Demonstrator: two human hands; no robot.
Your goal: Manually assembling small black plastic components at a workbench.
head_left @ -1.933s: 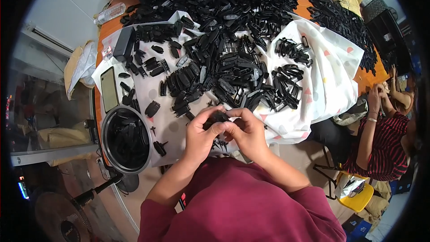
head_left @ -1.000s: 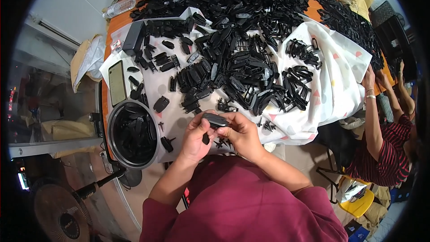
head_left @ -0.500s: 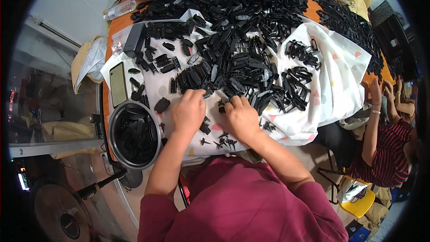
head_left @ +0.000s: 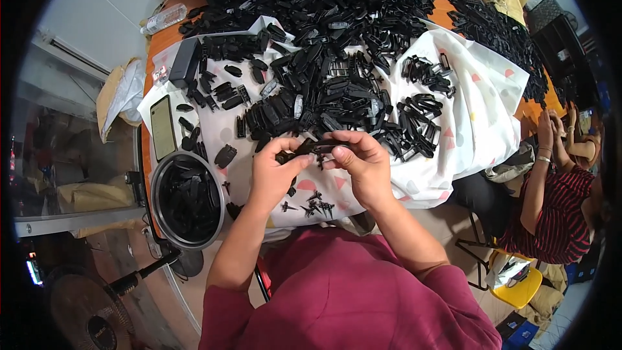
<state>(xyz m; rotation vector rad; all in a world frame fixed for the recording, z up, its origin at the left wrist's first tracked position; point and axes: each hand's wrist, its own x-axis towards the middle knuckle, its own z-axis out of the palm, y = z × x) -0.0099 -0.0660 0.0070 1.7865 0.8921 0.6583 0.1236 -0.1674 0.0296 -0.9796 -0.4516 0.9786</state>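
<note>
While my left hand (head_left: 271, 174) and right hand (head_left: 368, 172) nearly meet over the patterned cloth (head_left: 484, 120), their fingers (head_left: 343, 153) pinch black plastic pieces (head_left: 303, 148).

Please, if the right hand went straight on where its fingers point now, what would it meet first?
The right hand points leftward, so it would probably first meet the black part at the left hand; depth is unclear.

- Heaped black parts (head_left: 350, 100) obstructed travel beyond the left grip (head_left: 271, 172) and right grip (head_left: 368, 165).
- The round bowl (head_left: 188, 243) limited access at left.
- Bare cloth (head_left: 411, 172) permitted passage right of the right grip.
</note>
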